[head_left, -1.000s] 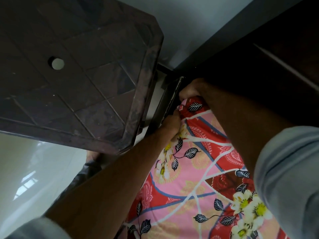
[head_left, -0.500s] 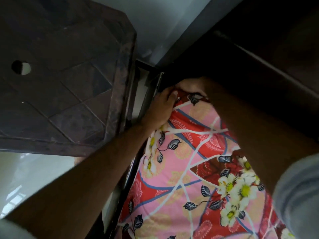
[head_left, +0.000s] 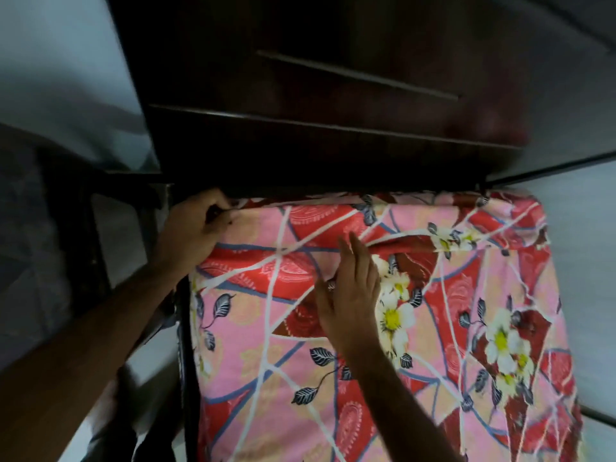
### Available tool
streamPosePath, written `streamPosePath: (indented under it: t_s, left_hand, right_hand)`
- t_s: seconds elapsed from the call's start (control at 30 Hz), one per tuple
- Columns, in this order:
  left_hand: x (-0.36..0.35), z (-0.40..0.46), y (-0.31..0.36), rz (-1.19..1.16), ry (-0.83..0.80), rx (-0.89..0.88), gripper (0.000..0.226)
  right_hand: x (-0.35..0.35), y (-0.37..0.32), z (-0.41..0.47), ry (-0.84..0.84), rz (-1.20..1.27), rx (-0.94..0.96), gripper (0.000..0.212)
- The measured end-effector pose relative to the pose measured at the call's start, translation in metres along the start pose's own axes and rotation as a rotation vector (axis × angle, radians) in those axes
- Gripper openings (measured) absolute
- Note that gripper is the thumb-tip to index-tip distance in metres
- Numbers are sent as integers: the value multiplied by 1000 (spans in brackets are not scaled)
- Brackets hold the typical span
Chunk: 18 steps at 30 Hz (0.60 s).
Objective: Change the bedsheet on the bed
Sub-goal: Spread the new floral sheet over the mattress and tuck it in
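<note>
Where the mattress meets a dark wooden headboard point(head_left: 333, 141), a pink and red floral bedsheet point(head_left: 450, 328) lies spread over it; the left hand point(head_left: 196, 228) grips the sheet's top left corner with curled fingers; the right hand point(head_left: 353, 295) rests flat, fingers straight, mid-sheet.

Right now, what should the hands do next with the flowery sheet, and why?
Probably slide the right hand flat toward the headboard to smooth the fold running across the flowery sheet. The left hand already grips the sheet's corner by the headboard, so it looks anchored for that sweep.
</note>
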<state>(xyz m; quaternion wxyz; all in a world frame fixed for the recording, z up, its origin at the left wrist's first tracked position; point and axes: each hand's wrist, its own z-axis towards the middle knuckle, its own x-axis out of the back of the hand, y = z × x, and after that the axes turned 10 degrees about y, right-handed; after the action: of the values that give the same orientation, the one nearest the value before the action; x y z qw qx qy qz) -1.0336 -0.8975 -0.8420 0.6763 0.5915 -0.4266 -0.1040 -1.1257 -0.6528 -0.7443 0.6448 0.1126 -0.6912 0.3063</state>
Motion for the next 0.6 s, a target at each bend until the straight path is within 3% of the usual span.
streamPosePath:
  t_s: [0.1,0.2,0.37,0.47,0.6]
  left_hand:
    - [-2,8,0,244,12,-139,9]
    - [0,11,2,472,74,-252,13]
    - [-2,2,9,498,93,-230,20]
    - [-6,3,33,428,-53,-327,30]
    - [-56,12,71,408,-237,-481,29]
  right_hand:
    - [-13,21,-28,-11,16,-104,66]
    - [-22,26,-24,-46,2,-86,67]
    - [-15,38,9,43,95,-76,59]
    - [-1,69,33,171,63,-180,49]
    - [19,127,78,196,63,-244,45]
